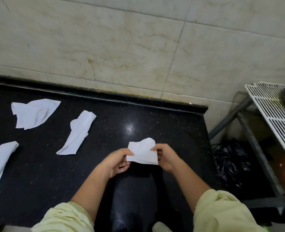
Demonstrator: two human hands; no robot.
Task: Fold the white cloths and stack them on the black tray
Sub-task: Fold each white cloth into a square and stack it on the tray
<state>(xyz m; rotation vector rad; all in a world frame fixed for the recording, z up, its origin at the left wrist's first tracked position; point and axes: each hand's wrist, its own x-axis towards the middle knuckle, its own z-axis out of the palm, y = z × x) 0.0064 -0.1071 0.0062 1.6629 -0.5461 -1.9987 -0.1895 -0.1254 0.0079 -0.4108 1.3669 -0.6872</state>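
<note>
Black stone counter (138, 121), with a half-folded white cloth (142, 154) held over its front middle by both hands.
The fold seems midway: the left hand (116, 162) and right hand (167, 158) each pinch a side edge. Squaring and another fold should follow. I cannot make out the black tray. A wire rack (270, 111) and a black plastic bag (230, 163) stand off the counter's right end. Loose cloths (33, 114) wait on its left, blocking nothing.
</note>
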